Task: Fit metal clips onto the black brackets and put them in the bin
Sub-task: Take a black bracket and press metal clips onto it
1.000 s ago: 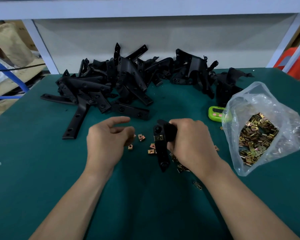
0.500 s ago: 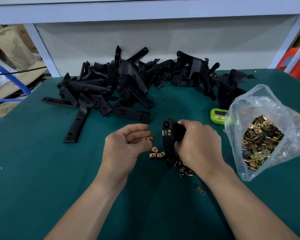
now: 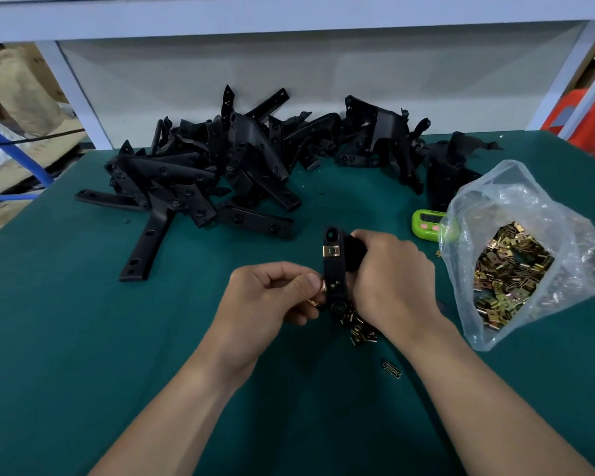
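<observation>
The right hand (image 3: 390, 280) is closed around a black bracket (image 3: 334, 269), holding it upright above the middle of the green table (image 3: 66, 338). One clip (image 3: 331, 250) already sits across the bracket's upper part, just below its round top end. The left hand (image 3: 272, 297) is curled, thumb and forefinger pinched on a second clip (image 3: 321, 286) that touches the bracket's left edge, lower down. Whether that clip is seated on the bracket cannot be told.

A few loose clips (image 3: 361, 333) lie on the table just under the bracket and the right hand, and one more (image 3: 391, 368) lies apart from them, nearer the front edge. Towards the right edge, a clear bag (image 3: 516, 214) lies open, full of clips (image 3: 509, 273). A small green timer (image 3: 426, 223) rests just beside the bag's left side. Along the back edge, a pile of brackets (image 3: 241, 166) spreads from the left towards the bag, with one long bracket (image 3: 146, 240) sticking out towards the front.
</observation>
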The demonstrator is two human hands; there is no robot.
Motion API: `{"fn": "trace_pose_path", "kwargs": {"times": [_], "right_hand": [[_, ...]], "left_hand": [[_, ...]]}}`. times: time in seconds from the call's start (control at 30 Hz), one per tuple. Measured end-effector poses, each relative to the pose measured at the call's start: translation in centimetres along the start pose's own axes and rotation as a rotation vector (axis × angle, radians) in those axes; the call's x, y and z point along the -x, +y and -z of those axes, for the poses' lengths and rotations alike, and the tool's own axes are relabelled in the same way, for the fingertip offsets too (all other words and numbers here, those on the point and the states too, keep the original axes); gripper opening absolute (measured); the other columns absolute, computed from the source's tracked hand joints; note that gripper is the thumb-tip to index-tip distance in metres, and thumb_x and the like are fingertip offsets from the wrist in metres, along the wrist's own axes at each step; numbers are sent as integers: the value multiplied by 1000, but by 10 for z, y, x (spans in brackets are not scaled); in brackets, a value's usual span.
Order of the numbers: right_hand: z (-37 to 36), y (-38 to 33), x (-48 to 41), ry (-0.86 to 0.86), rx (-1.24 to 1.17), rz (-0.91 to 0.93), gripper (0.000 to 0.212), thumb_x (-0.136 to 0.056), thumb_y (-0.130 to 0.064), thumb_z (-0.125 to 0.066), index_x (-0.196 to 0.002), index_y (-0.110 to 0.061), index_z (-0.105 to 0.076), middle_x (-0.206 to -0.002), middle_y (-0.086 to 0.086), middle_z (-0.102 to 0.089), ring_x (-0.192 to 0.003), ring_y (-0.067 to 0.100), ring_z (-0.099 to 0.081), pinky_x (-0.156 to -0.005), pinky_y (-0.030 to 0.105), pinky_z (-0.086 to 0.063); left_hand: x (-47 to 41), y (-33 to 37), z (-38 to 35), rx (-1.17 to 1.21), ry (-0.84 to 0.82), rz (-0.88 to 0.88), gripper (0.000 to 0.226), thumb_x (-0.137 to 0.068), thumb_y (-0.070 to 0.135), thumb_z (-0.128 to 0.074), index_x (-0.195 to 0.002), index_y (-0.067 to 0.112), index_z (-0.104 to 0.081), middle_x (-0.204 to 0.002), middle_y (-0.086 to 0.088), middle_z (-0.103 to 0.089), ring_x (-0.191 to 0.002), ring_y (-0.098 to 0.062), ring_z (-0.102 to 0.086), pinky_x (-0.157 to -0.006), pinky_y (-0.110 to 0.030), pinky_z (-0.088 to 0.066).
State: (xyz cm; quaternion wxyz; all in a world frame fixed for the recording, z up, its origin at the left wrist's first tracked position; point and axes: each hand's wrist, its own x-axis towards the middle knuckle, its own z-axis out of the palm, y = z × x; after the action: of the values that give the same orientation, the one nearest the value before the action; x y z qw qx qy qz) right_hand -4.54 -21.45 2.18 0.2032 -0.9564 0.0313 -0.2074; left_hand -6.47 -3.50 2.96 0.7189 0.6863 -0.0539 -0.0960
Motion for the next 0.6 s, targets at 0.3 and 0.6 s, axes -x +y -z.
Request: {"fn": "trace_pose_path", "kwargs": {"times": [0.3, 0.6], "right_hand": [[3, 3, -1, -45, -6, 12, 16, -75, -26, -74, -86, -29, -62, -55, -12, -44, -52, 17, -38, -59, 33, -33], [4, 1, 0, -105, 35, 58, 11, -77, -19, -64, -86, -26, -65, -60, -7, -53, -60, 29, -50, -57, 35, -37]], "left_hand": [[0, -3, 0, -21, 8, -23, 13, -90, 8, -74, -80, 14, -80, -78, -13, -76, -64, -17, -68, -58, -21, -54], [2, -5, -7, 33, 37, -9, 17, -87, 3, -75, -74, 13, -79, -72, -13, -73, -59, -18, -66, -53, -22, -52]]}}
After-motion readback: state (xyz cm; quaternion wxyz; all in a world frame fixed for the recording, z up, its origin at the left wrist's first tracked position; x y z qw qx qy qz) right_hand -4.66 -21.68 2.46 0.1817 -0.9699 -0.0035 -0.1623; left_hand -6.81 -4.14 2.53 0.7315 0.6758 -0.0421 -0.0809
